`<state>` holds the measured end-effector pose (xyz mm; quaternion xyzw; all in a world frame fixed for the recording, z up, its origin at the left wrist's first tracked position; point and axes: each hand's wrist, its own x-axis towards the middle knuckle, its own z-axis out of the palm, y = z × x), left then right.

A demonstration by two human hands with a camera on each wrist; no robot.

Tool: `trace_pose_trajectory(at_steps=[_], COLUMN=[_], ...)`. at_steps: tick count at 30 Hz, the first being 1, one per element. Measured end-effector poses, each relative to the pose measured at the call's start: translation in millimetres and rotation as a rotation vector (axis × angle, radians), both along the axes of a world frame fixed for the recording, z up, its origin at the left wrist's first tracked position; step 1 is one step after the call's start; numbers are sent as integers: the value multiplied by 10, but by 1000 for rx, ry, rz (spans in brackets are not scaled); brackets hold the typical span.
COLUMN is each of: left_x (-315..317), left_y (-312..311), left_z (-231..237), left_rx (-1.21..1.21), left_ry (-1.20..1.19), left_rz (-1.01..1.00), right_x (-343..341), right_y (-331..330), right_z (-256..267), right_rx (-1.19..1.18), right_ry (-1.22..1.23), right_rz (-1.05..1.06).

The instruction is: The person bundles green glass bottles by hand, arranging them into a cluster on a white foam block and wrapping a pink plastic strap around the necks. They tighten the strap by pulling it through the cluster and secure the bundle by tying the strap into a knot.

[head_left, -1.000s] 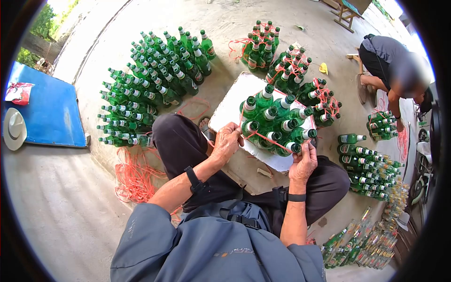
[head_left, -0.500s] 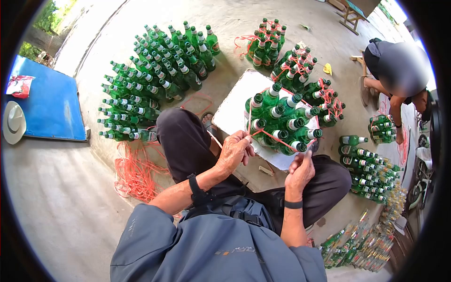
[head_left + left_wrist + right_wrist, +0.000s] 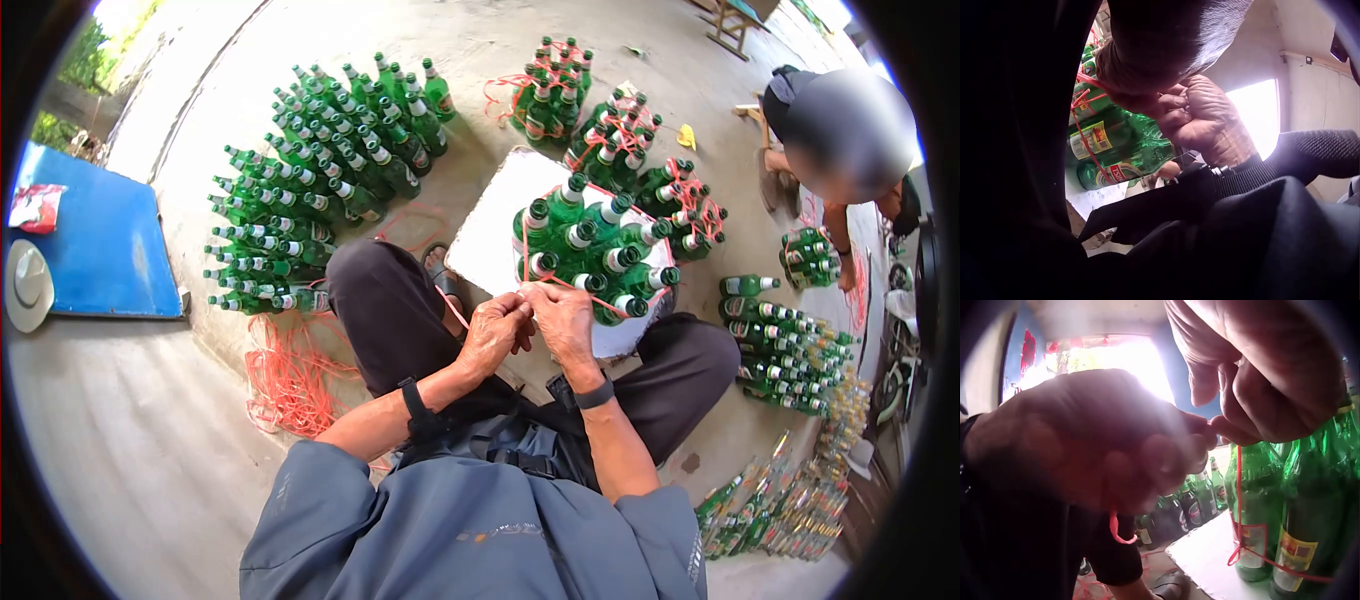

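A cluster of green glass bottles [image 3: 585,240] stands on a white slab [image 3: 490,235] between the knees. Red plastic string [image 3: 1239,500] runs round the bottles at the necks and lower down at the labels. In front of the near bottles the two hands meet, fingertips together. My left hand [image 3: 495,338] pinches the string, and a loose tail [image 3: 1120,530] hangs below its curled fingers. My right hand [image 3: 562,322] has its thumb and fingers curled at the same spot, pinching the string close to the left fingertips. The fingers hide the exact crossing of the string.
Many loose green bottles [image 3: 330,150] stand at the left. Bundles tied with red string [image 3: 552,95] stand beyond the slab. A heap of red string [image 3: 285,375] lies by the left knee. At the right, another person [image 3: 835,140] bends near more bottles [image 3: 770,325].
My right hand has moved left from the right-hand side of the bottles to join the left hand. The left hand has come slightly down and toward the body from the bottles.
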<state>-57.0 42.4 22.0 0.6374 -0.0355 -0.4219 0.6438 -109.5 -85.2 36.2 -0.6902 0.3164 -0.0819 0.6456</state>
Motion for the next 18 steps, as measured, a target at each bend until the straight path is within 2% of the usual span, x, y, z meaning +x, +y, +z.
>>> trace_pose_trajectory(at_steps=[2,5,6,8,10,11,12,13,16,17,18], left_x=[-26,5,14,57,153,203,241,251,383,461,495], left_y=[-11,19,16,40,48,32,0,-44,-171,-173,-207], left_z=[-31,-75,-110,-174,-257,-306,-303,-283,-341,-360,-375], left_rx=[-23,-59,-108,-206,-126,-85,-44,133,144,172,180], left_ry=[18,84,168,327,97,-15,-124,-473,-835,-823,-904], left_rz=[-10,-52,3,128,134,136,135,43,39,-68,-72], right_x=[9,13,28,40,59,36,26,17,7,-4,-9], right_y=[30,43,40,71,128,111,112,118,82,65,60], right_z=[-160,-236,-262,-270,-55,-65,-97,-160,-334,-382,-356], right_rx=[127,-4,-46,22,90,-31,-42,-55,-77,-82,-152], right_ry=[26,17,5,-33,-63,-66,-70,-72,-137,-167,-160], right_rz=[-22,-45,-34,-74,-117,-72,-66,-60,-37,-30,-6])
